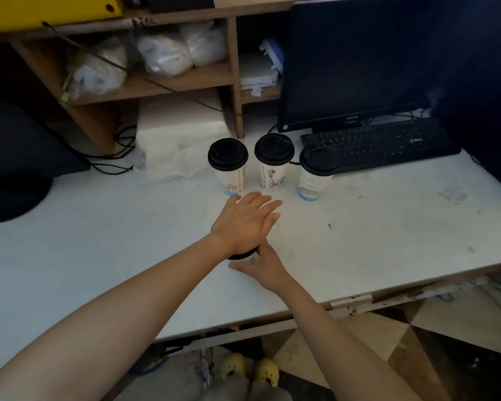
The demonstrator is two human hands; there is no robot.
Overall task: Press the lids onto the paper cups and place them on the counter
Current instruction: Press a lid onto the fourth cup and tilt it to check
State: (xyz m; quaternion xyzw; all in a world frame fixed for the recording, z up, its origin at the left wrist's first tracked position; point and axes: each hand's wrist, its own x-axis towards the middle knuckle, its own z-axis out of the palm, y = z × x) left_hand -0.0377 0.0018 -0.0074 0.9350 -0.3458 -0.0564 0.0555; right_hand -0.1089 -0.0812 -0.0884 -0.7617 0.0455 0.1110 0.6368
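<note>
Right hand (262, 267): thumb and forefinger are spread round the near side of the cup being lidded, steadying it. Both hands hide the cup body, so the other fingers cannot be judged. Black lid (240, 257): only its near rim shows, under the left palm. Left hand (245, 224): fingers straight and loosely spread, holding nothing, palm flat on the lid. Judged step: seating the lid. Press straight down with the palm level, then work round the rim until no edge sits proud. Hold the cup upright on the white counter (388, 227). Farther off, three lidded cups (274, 166) stand in a row; set this one beside them, clear of the keyboard (382, 143)
</note>
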